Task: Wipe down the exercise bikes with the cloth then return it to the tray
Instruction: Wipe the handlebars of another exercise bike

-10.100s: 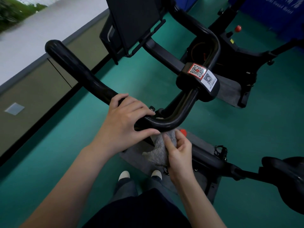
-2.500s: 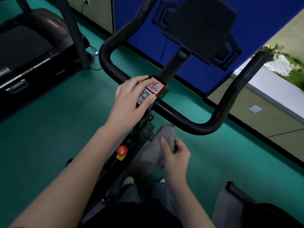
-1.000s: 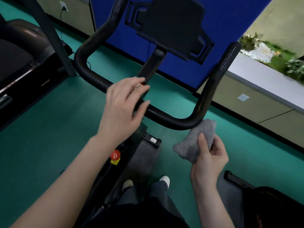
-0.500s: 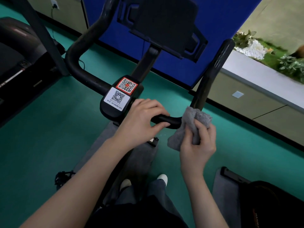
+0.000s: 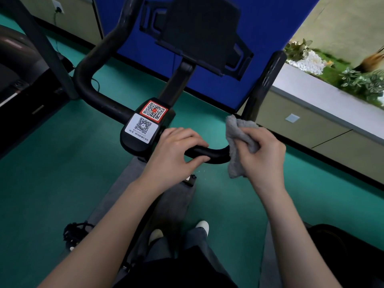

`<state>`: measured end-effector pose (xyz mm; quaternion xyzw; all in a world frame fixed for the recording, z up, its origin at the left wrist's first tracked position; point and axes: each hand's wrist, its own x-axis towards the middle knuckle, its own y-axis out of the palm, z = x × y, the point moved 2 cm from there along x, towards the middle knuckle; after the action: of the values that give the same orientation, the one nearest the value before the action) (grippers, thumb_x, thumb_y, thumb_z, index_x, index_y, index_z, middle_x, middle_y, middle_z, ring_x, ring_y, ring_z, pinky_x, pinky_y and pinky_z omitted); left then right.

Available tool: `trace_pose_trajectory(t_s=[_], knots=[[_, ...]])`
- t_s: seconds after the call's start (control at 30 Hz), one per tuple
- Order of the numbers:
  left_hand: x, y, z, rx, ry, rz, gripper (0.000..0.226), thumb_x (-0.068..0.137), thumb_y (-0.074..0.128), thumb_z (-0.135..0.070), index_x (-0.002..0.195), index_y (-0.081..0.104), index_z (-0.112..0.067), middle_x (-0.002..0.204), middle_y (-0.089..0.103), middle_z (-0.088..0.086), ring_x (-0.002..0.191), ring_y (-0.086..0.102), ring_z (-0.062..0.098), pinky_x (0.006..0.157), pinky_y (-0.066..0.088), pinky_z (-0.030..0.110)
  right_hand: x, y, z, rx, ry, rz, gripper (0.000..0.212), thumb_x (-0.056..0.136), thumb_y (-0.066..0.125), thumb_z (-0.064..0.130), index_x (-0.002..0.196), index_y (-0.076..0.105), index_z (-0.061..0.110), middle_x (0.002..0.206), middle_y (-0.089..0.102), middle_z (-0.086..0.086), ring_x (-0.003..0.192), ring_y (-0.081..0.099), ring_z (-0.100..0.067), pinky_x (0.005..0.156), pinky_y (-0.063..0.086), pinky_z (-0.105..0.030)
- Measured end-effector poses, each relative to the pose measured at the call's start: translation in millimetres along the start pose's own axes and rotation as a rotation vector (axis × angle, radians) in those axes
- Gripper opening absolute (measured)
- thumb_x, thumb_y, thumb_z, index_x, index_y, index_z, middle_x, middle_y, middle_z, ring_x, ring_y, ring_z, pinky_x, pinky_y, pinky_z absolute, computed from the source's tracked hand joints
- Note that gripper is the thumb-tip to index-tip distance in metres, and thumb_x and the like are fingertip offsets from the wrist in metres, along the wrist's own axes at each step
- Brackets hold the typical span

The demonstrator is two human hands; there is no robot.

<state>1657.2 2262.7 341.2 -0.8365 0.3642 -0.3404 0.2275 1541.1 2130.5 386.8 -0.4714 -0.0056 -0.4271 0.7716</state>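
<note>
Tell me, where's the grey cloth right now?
The cloth is in the right hand, wrapped over the right bend of the bike's handlebar, just right of the left hand.

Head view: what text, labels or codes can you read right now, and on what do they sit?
No word or number is legible.
Red-bordered QR sticker on the black handlebar hub: a code only, no readable words.
White QR sticker just below it on the same hub: a code, with fine print beneath it too small to read.
Grey fluffy cloth in the right hand, left hand, black tablet holder: no text.
</note>
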Motion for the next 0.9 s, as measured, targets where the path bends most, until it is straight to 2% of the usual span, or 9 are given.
trace_pose_trajectory(t_s=[0.1, 0.23, 0.33, 0.47, 0.57, 0.63, 0.7, 0.8, 0.9], knots=[[1, 0, 2, 0.009, -0.015, 0.002, 0.026, 0.073, 0.076, -0.032, 0.091, 0.067, -0.016, 0.093, 0.063, -0.007, 0.092, 0.056, 0.011, 0.089, 0.028, 0.021, 17, 7, 21, 0.021, -0.051, 0.19, 0.017, 0.076, 0.067, 0.003, 0.089, 0.075, 0.011, 0.091, 0.074, -0.003, 0.084, 0.063, -0.013, 0.074, 0.042, -0.017], [0, -2, 2, -0.005, -0.042, -0.01, 0.028, 0.069, 0.08, -0.029, 0.088, 0.067, -0.014, 0.091, 0.062, -0.006, 0.09, 0.054, 0.01, 0.088, 0.029, 0.019, 39, 28, 30, -0.215, 0.024, 0.677, 0.017, 0.081, 0.059, 0.01, 0.089, 0.073, 0.016, 0.081, 0.067, -0.003, 0.087, 0.06, -0.021, 0.067, 0.039, -0.025], [1, -2, 1, -0.009, -0.051, 0.009, 0.027, 0.068, 0.08, -0.03, 0.086, 0.067, -0.015, 0.09, 0.062, -0.005, 0.089, 0.055, 0.012, 0.087, 0.03, 0.021, 51, 27, 29, -0.349, 0.029, 0.816, 0.017, 0.081, 0.058, 0.012, 0.089, 0.072, 0.015, 0.085, 0.068, -0.009, 0.086, 0.062, -0.026, 0.065, 0.044, -0.026], [1, -4, -3, 0.005, -0.053, 0.033, 0.027, 0.071, 0.074, -0.036, 0.087, 0.067, -0.016, 0.09, 0.061, -0.006, 0.09, 0.058, 0.015, 0.088, 0.031, 0.025, 56, 17, 21, -0.423, -0.039, 0.736, 0.009, 0.082, 0.062, 0.014, 0.084, 0.07, 0.011, 0.084, 0.066, -0.011, 0.081, 0.061, -0.029, 0.06, 0.047, -0.03], [2, -5, -6, 0.027, -0.047, 0.028, 0.029, 0.073, 0.071, -0.042, 0.09, 0.068, -0.018, 0.09, 0.062, -0.007, 0.089, 0.059, 0.016, 0.088, 0.031, 0.027, 47, 13, 17, -0.353, -0.222, 0.616, 0.026, 0.088, 0.061, 0.018, 0.065, 0.055, 0.008, 0.072, 0.056, -0.005, 0.075, 0.052, -0.031, 0.068, 0.04, -0.033], [3, -3, -10, 0.067, -0.047, 0.027, 0.033, 0.072, 0.07, -0.045, 0.092, 0.069, -0.019, 0.09, 0.063, -0.007, 0.088, 0.059, 0.016, 0.087, 0.032, 0.028, 39, 9, 15, -0.27, -0.29, 0.605, 0.015, 0.086, 0.062, 0.011, 0.072, 0.064, 0.006, 0.075, 0.055, 0.004, 0.079, 0.052, -0.029, 0.073, 0.039, -0.03], [6, 1, -14, 0.098, -0.043, 0.04, 0.036, 0.073, 0.068, -0.048, 0.092, 0.07, -0.019, 0.089, 0.064, -0.006, 0.088, 0.059, 0.017, 0.086, 0.033, 0.028, 38, 5, 7, -0.247, -0.331, 0.567, 0.008, 0.08, 0.063, 0.002, 0.079, 0.07, 0.007, 0.078, 0.057, 0.001, 0.081, 0.053, -0.031, 0.072, 0.035, -0.027], [10, 10, -23, 0.116, -0.043, 0.066, 0.038, 0.076, 0.067, -0.051, 0.093, 0.07, -0.018, 0.088, 0.065, -0.006, 0.087, 0.06, 0.018, 0.084, 0.035, 0.027, 51, 1, -9, -0.249, -0.328, 0.362, 0.011, 0.078, 0.066, -0.003, 0.086, 0.072, 0.002, 0.084, 0.065, -0.015, 0.082, 0.054, -0.035, 0.074, 0.04, -0.034], [16, 19, -30, 0.153, -0.054, 0.105, 0.041, 0.078, 0.066, -0.053, 0.101, 0.068, -0.018, 0.094, 0.066, -0.005, 0.091, 0.061, 0.018, 0.086, 0.037, 0.029, 56, -6, -27, -0.139, -0.24, 0.162, 0.016, 0.077, 0.065, -0.006, 0.089, 0.072, 0.001, 0.087, 0.066, -0.014, 0.087, 0.057, -0.035, 0.078, 0.039, -0.026]])
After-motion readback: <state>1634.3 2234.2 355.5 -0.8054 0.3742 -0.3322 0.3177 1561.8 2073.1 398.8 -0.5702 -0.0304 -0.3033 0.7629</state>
